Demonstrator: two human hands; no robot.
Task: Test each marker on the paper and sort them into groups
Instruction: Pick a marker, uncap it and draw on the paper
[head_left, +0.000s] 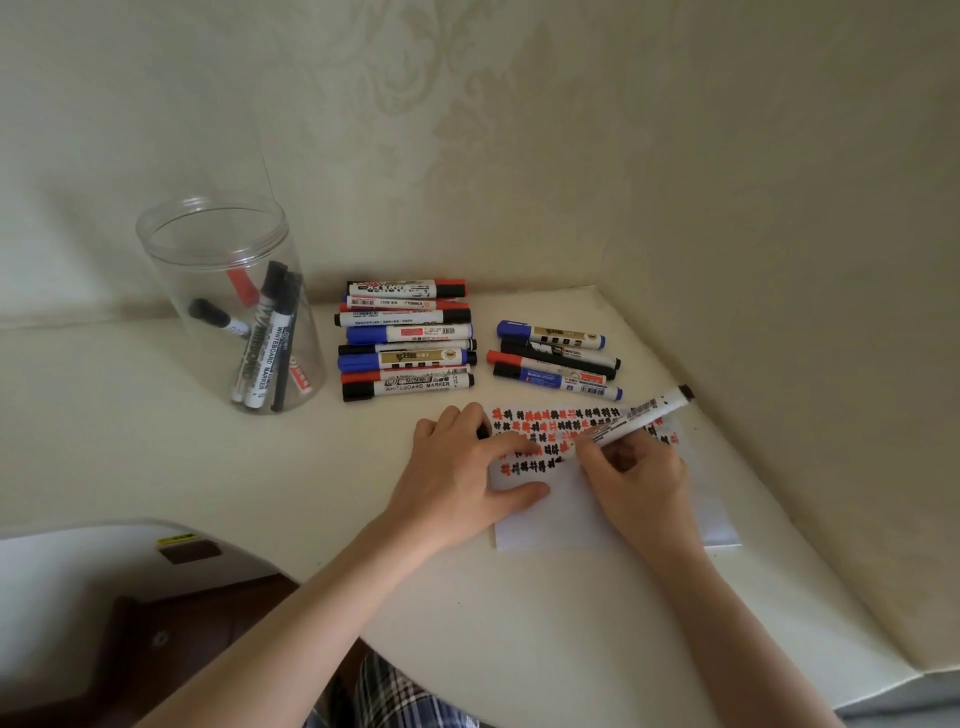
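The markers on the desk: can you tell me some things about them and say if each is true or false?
1. The right hand holds a marker with its tip on the paper. True.
2. The clear jar has no markers in it. False: several stand or lean inside.
3. The left hand rests on the paper. True.
4. The paper is still blank. False: rows of red and black marks cover its top part.
5. Two groups of markers lie behind the paper, a larger pile and a smaller pile to its right. True.

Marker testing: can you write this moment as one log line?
right hand: writing with marker | left hand: steadying paper | jar: markers left
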